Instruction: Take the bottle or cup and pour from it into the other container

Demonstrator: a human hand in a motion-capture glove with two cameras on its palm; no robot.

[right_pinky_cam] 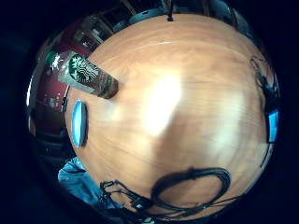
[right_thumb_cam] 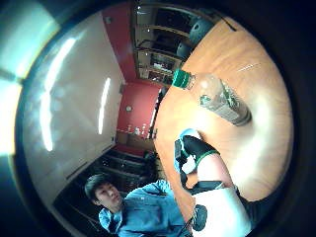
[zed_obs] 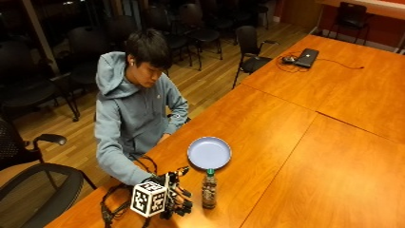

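sits at the table [zed_obs: 329, 137], gloved right hand [zed_obs: 179, 197] hovering low over the wood near the front edge. holds nothing; fingers look loosely curled and pointed toward the bottle, though the outside view hides them in part, so read as relaxed rather than clenched.

stands upright just beside the hand, on its finger side: bottle [zed_obs: 208, 190], green cap up, dark liquid in the lower part, label facing the palm cameras [right_pinky_cam: 86, 74] [right_thumb_cam: 219, 96]. long axis vertical, so probably calls for a side-on wrap around the body rather than a grab from above. near but apart from the fingertips; a gap of bare wood shows between them in the thumb side palm view.

lies past the bottle, farther from the hand and toward the table's middle: blue bowl [zed_obs: 209, 153], mouth up, apart from the bottle. seen edge-on in the little finger side palm view [right_pinky_cam: 79, 123].

nothing gripped yet, so pick-up not begun. judged next: short reach across to the bottle, then a carry away from the body to the bowl. cap appears on, which could block any pour. bare hand not visible above the table.
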